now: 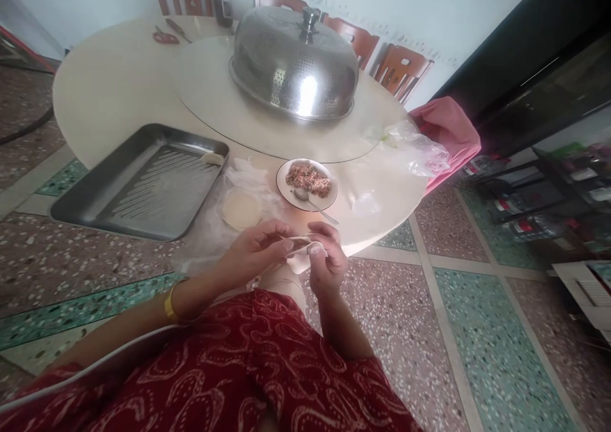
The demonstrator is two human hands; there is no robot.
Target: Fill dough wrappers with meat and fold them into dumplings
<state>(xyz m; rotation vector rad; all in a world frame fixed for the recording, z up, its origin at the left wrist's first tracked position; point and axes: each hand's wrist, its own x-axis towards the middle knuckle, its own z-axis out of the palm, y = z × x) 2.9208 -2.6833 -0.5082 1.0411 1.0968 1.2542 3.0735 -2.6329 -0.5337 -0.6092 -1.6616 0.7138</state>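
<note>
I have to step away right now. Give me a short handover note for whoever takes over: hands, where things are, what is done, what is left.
Left hand and right hand: both pinch one dumpling wrapper between them, just off the near table edge, above the lap.
Stack of wrappers: on the table in front of the hands.
Plate of meat filling: right of the stack, spoon resting in it.
Metal tray: to the left, one finished dumpling in its far right corner.
Done: one dumpling on the tray.
Left: seal the one in hand and place it; wrappers and filling remain.
</note>
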